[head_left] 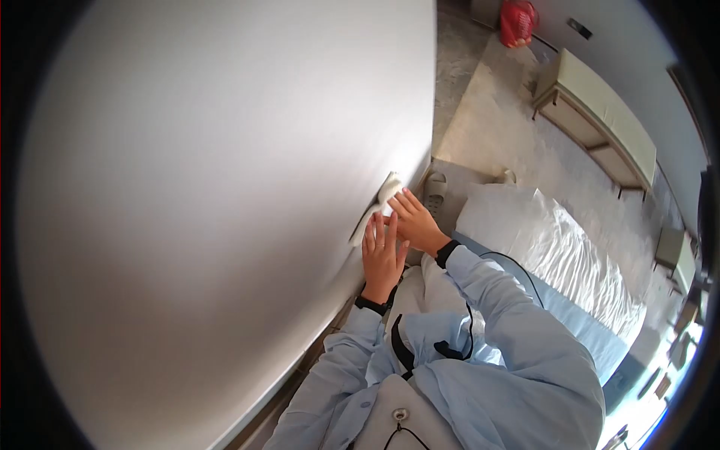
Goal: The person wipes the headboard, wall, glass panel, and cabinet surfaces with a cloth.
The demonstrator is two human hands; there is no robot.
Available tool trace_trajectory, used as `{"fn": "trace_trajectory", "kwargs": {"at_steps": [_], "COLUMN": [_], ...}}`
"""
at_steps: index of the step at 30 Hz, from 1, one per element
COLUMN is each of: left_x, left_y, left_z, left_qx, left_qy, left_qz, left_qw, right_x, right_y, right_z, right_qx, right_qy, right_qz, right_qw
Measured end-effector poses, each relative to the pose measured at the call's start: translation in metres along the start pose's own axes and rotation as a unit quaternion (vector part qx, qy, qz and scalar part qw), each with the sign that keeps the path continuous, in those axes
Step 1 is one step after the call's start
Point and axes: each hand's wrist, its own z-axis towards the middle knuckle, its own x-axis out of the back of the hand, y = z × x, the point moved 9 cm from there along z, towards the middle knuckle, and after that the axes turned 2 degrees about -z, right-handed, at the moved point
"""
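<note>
A large pale, smooth wall-like surface fills the left of the view. Against its right part lies a whitish, soft-looking piece with a dark edge along its left side. My left hand rests at the lower part of this piece, its fingers stretched out and pointing up. My right hand is at the upper part, fingers extended and touching the piece or very close to it. The two hands nearly meet. Black bands circle both wrists.
To the right is a bed-like block with a crumpled white cover. A cream bench stands farther off, with a red bag at the top. A slipper is on the floor near my right hand.
</note>
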Motion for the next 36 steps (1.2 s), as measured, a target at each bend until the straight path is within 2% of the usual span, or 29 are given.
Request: {"fn": "trace_trajectory", "kwargs": {"at_steps": [1,3,5,7,8,9,11,13,15,17,19,20,22,23,25,27,29,30,32,33,35,36], "left_x": [-0.002,-0.013,-0.012,-0.006,0.007,0.009,0.025,0.025,0.021,0.023,0.018,0.010,-0.016,-0.030,-0.052,-0.072,-0.085,-0.090,-0.094,-0.093,-0.089,-0.090], "left_y": [0.008,0.017,0.029,0.047,0.055,0.056,0.057,0.048,0.038,0.034,0.011,0.007,-0.007,-0.012,-0.020,-0.027,-0.040,-0.045,-0.052,-0.054,-0.047,-0.048], "left_z": [0.019,0.056,0.089,0.114,0.123,0.128,0.127,0.115,0.092,0.075,0.058,0.050,0.043,0.037,0.029,0.024,0.018,0.015,0.018,0.019,0.025,0.030], "left_qx": [-0.009,0.021,-0.009,-0.091,-0.101,-0.104,-0.127,-0.107,-0.146,-0.134,-0.068,-0.072,-0.025,-0.018,0.023,0.034,0.115,0.153,0.163,0.178,0.204,0.225], "left_qy": [-0.013,-0.063,-0.069,-0.069,-0.039,-0.048,-0.002,0.012,0.032,0.054,0.081,0.073,0.002,-0.013,-0.059,-0.075,-0.067,-0.069,-0.061,-0.054,-0.042,-0.031], "left_qz": [0.000,-0.120,-0.093,-0.097,-0.125,-0.123,-0.176,-0.186,-0.178,-0.154,-0.174,-0.177,-0.194,-0.194,-0.202,-0.205,-0.238,-0.267,-0.269,-0.269,-0.285,-0.304], "left_qw": [1.000,0.991,0.993,0.989,0.986,0.986,0.976,0.977,0.973,0.977,0.979,0.979,0.981,0.981,0.977,0.975,0.962,0.949,0.947,0.945,0.935,0.925], "right_x": [0.004,0.006,-0.007,0.025,0.024,0.017,0.031,0.035,0.040,0.062,0.065,0.059,0.029,0.010,-0.026,-0.087,-0.198,-0.212,-0.230,-0.221,-0.169,-0.154], "right_y": [0.012,0.045,0.072,0.094,0.114,0.119,0.120,0.125,0.126,0.130,0.133,0.133,0.139,0.148,0.184,0.207,0.211,0.205,0.190,0.185,0.178,0.177], "right_z": [0.003,0.011,0.022,0.032,0.034,0.040,0.041,0.046,0.056,0.061,0.065,0.067,0.067,0.063,0.038,0.005,-0.035,-0.044,-0.050,-0.049,-0.038,-0.029], "right_qx": [-0.016,-0.080,-0.103,-0.136,-0.204,-0.212,-0.160,-0.171,-0.182,-0.161,-0.154,-0.150,-0.164,-0.178,-0.280,-0.375,-0.484,-0.486,-0.466,-0.465,-0.427,-0.398], "right_qy": [0.002,0.012,-0.011,0.161,0.198,0.202,0.342,0.356,0.313,0.402,0.416,0.387,0.338,0.333,0.415,0.353,0.199,0.199,0.230,0.229,0.296,0.319], "right_qz": [0.003,0.005,0.009,0.177,0.369,0.371,0.297,0.334,0.353,0.386,0.358,0.332,0.286,0.292,0.367,0.371,0.363,0.363,0.525,0.526,0.437,0.442], "right_qw": [1.000,0.997,0.995,0.961,0.885,0.881,0.877,0.856,0.863,0.815,0.822,0.847,0.882,0.878,0.784,0.773,0.771,0.770,0.674,0.674,0.734,0.738]}}
